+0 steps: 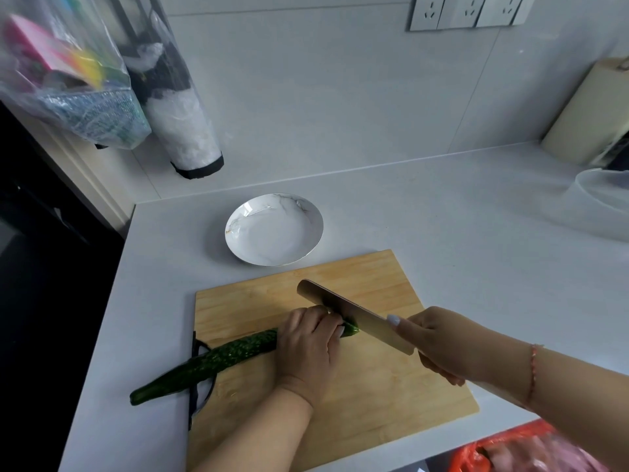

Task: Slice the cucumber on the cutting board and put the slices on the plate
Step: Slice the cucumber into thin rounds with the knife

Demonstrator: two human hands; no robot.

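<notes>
Two hands work over a wooden cutting board (391, 396) on a pale grey surface (476, 233). At far left, clear plastic bags (68, 83) hang against the wall. The cucumber (218, 357) lies slantwise, its left end overhanging the board's left edge above the surface, its right end on the board. The left hand (308, 345) lies over the cucumber's right portion, fingers curled down around it and holding it against the board; only a short green stub shows beyond the fingertips, to the hand's right. Behind the board, apart from it, stands a white marbled plate (238, 219) with nothing on it. The knife (354, 315), a broad blade, is set across the stub just beside the left fingertips, its edge on the cucumber. The right hand (442, 342) grasps the knife's handle, the thumb laid on the blade's flank; a thin red bracelet (532, 373) circles the wrist. At lower right, a red plastic bag (503, 451) shows.
</notes>
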